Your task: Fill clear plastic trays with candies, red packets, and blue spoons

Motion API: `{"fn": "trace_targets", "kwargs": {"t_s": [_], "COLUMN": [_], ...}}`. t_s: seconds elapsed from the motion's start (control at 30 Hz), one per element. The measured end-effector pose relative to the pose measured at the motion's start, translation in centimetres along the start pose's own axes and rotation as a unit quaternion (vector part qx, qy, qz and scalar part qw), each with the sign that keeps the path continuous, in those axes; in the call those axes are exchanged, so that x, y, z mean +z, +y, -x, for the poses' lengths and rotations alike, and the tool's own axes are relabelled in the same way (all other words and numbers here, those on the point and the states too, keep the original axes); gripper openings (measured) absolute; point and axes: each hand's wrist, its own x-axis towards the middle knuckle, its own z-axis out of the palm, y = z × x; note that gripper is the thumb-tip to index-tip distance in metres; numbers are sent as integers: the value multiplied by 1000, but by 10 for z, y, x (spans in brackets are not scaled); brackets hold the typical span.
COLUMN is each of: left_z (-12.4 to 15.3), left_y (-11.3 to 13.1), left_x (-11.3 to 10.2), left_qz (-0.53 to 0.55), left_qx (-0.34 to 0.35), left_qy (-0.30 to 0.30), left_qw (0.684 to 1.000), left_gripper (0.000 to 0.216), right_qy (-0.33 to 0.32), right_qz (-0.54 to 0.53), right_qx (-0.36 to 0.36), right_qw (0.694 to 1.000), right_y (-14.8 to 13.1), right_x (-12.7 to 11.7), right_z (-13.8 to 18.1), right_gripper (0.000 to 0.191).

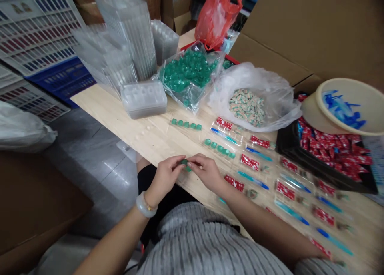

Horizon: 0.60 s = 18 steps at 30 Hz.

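- Our left hand (163,177) and right hand (207,171) meet at the near edge of the bench (150,137), thumbs and forefingers pinched shut on the green pieces (185,163) between them
- The other fingers curl loosely and hold nothing
- Just beyond our hands lies a clear blister strip (186,124) with a line of green bits
- Towards the right edge sit packed strips (255,163) with red packets and blue sticks
- A bag of green pieces (187,73) rests near the far edge

Pale matt wooden table (132,119), glossy plastic trays (144,99)
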Motion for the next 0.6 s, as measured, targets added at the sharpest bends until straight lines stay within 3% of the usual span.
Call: {"fn": "trace_targets", "kwargs": {"t_s": [0.1,0.17,0.3,0.43,0.6], "left_z": [1,2,1,1,8], "left_y": [1,1,1,3,8], "left_x": [2,5,13,17,17], "left_qz": [-102,-89,79,226,149], "left_qx": [94,96,-14,-134,-115], "left_qy": [-6,-26,-17,2,-3], "left_qw": [990,991,997,965,982], "left_gripper": [29,33,36,27,18], "right_qy": [6,17,34,36,-58], "right_qz": [-30,-64,-112,-126,-198], "right_qx": [4,36,71,93,190], "right_qw": [1000,997,991,987,960], "right_y": [6,10,12,8,6], "right_x": [1,2,4,6,0], "right_z": [0,1,4,4,6], "right_gripper": [12,10,5,9,18]}}
